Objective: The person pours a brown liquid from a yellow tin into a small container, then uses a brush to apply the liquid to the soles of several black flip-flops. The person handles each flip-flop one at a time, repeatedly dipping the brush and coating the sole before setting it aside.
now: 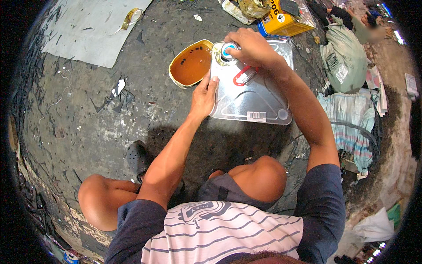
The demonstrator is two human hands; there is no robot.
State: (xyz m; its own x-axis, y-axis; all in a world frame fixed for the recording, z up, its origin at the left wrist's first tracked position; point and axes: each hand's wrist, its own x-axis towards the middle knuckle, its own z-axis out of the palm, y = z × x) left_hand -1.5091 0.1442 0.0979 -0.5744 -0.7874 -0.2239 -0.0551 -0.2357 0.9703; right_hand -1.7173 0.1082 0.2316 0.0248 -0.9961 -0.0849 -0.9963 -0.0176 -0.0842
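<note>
In front of me stands a square, silver metal can (250, 99), its top facing up. A red-and-clear carrying handle (239, 78) lies on that top. My right hand (254, 47) reaches over the far left corner, its fingers closed on a round cap with a blue centre (227, 51) at the spout. Whether the cap is seated or loose I cannot tell. Against the can's left side, my left hand (204, 99) grips the edge, thumb up at the rim. Just left of the can sits a yellowish open container (172, 70) holding orange-brown liquid with dark bits.
A grey sheet (88, 33) with a tape roll (132, 18) lies far left. Black scraps (123, 101) litter the dark floor. Behind the can is a yellow tin (285, 22). Stuffed sacks (345, 55) line the right, and another person (365, 26) is far right.
</note>
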